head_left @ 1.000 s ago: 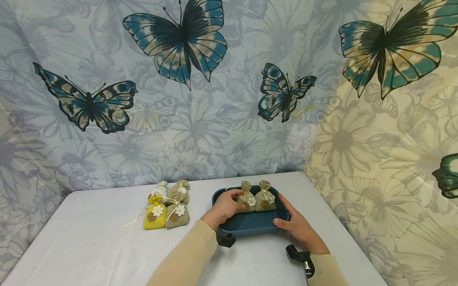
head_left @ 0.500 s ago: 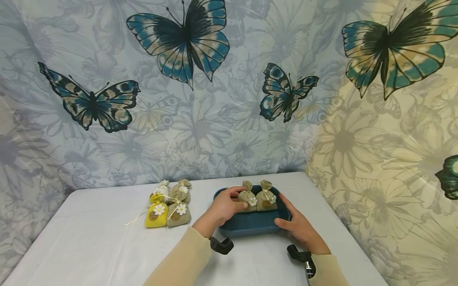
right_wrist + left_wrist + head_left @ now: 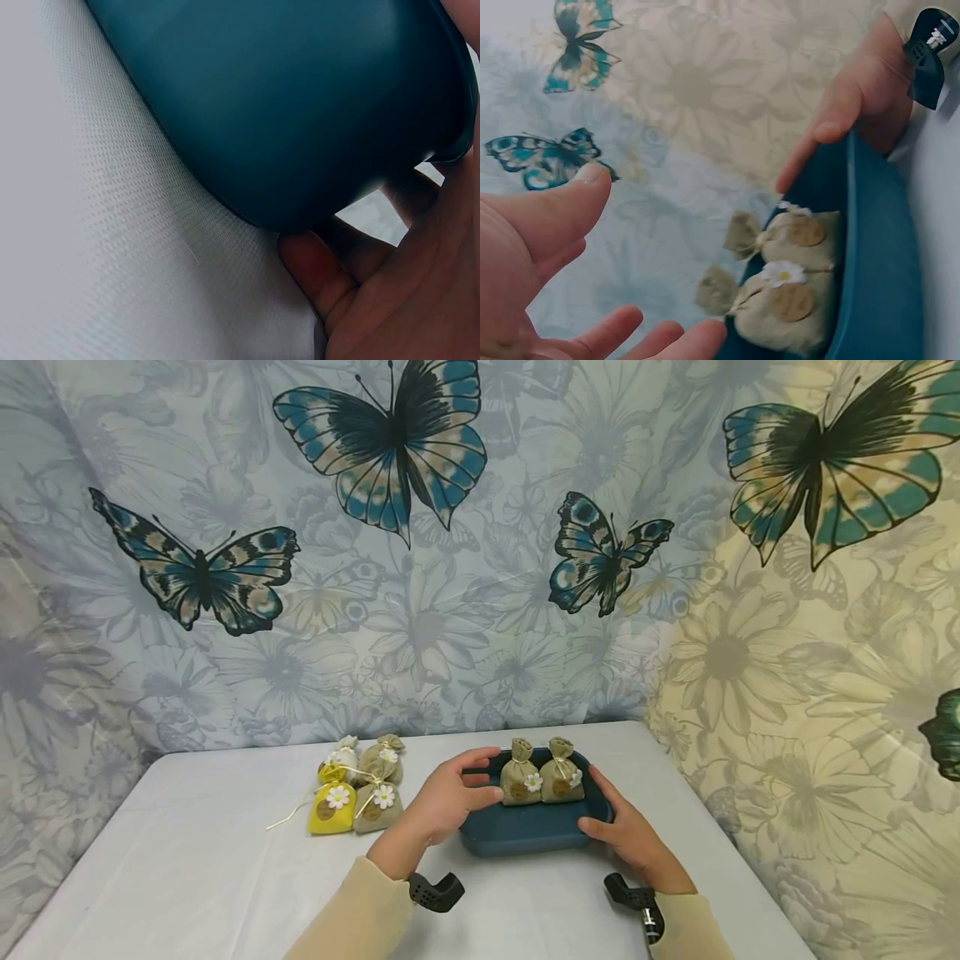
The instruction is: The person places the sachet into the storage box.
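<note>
White-clothed table [image 3: 187,868]: right hand [image 3: 636,842] gripped the blue tray [image 3: 525,841]; left hand [image 3: 444,800], loosely spread, hung beside two beige sachets [image 3: 558,779] inside. Arranging seemed underway, the next move probably needing a steady tray.

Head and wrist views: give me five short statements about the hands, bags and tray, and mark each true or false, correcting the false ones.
1. Two beige bags are in the tray. True.
2. The yellow bag is in the tray too. False: it is on the table, to the left of the tray.
3. The right hand holds the tray. True.
4. The left hand grips a bag. False: its fingers are spread and it holds nothing.
5. Each bag in the tray bears a white flower. True.
</note>
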Demonstrator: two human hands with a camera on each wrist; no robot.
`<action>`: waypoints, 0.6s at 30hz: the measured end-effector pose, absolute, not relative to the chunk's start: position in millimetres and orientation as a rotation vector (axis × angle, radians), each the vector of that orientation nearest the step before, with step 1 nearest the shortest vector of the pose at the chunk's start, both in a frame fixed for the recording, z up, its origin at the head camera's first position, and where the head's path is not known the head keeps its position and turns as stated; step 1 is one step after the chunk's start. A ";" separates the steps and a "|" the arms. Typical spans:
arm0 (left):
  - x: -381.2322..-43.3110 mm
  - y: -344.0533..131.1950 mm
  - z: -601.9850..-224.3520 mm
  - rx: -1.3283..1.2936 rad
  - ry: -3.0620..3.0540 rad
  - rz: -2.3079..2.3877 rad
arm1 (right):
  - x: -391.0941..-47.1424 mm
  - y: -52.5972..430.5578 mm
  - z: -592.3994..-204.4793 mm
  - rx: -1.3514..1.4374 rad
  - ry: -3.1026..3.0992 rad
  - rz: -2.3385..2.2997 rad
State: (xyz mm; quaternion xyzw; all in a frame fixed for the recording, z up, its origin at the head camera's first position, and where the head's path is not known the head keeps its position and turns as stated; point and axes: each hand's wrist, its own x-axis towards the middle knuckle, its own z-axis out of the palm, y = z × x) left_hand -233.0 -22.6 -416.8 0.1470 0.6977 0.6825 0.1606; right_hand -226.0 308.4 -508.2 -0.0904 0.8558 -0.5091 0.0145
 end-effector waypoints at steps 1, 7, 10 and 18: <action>-231.0 -27.5 -415.6 0.442 1.999 1.953 | -226.0 308.7 -508.1 -0.289 2.663 -1.581; -218.7 -61.6 -408.1 0.488 2.074 1.966 | -226.1 309.6 -508.2 -0.296 2.659 -1.586; -212.9 -80.3 -404.5 0.458 2.123 1.970 | -225.8 309.4 -508.8 -0.288 2.654 -1.600; -198.3 -134.4 -402.4 0.392 2.283 1.934 | -224.5 308.3 -509.2 -0.256 2.654 -1.603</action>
